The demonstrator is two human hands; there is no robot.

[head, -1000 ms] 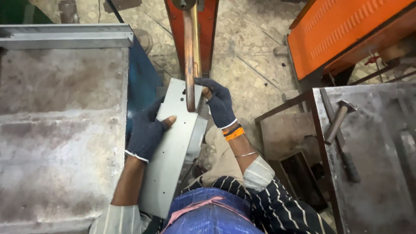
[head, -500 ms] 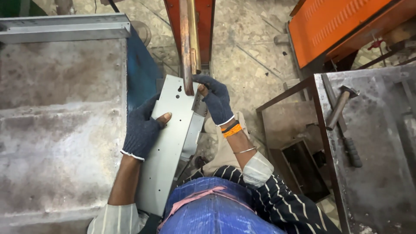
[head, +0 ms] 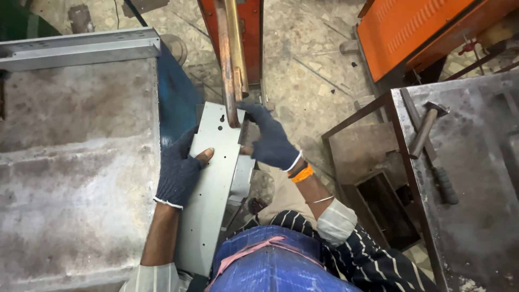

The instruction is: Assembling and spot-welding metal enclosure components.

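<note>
A long grey sheet-metal panel [head: 211, 184] with small punched holes lies lengthwise in front of me, its far end under a rusty vertical arm [head: 228, 65] of an orange-red machine. My left hand [head: 181, 170], in a dark knit glove with the thumb tip bare, grips the panel's left edge near the middle. My right hand [head: 270, 138], gloved the same way, holds the panel's right edge close to the arm's tip. An orange band sits on my right wrist.
A worn grey metal table [head: 70, 162] fills the left, with a steel channel [head: 81, 48] along its far edge. On the right stands another metal bench [head: 476, 178] carrying a hammer [head: 427, 127]. An orange machine housing [head: 421, 27] is at the top right. Stone floor lies between.
The view has shifted slightly and the panel with both hands has slid a little further under the machine arm. Both grips are unchanged.
</note>
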